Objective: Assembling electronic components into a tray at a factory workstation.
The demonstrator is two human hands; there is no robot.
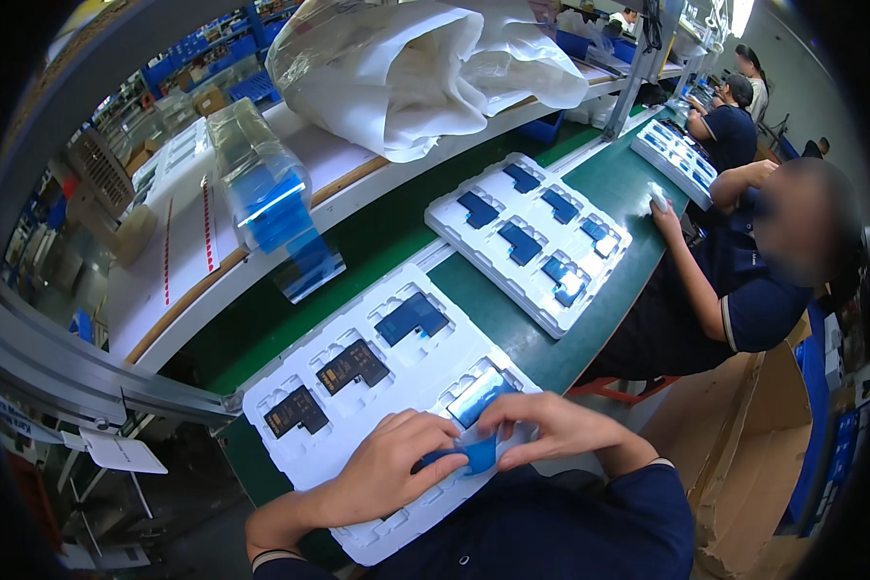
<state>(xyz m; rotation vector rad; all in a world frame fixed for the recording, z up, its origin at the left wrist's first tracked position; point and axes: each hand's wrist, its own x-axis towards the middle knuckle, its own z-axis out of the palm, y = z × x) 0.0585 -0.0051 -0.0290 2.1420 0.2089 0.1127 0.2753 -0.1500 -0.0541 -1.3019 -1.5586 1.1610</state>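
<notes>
Over the near side of a white plastic tray (304, 464), my left hand (391, 464) and my right hand (556, 425) come together on a curved piece of blue film (478, 456). The left fingers and thumb close on its left end, while the right thumb and fingers pinch its other end. Whether a battery lies under the film in my left hand is hidden. Close beyond my fingers, a battery with shiny blue film (478, 394) rests in its pocket. Farther left in the tray are a black battery (353, 367), another black battery (296, 412) and a blue-covered battery (411, 318).
A second white tray (445, 217) with several blue-covered batteries stands beyond mine on the green table (488, 304). Blue film strips (285, 217) hang off the shelf, below white plastic bags (387, 77). A co-worker (735, 271) sits at right, near a cardboard box (754, 435).
</notes>
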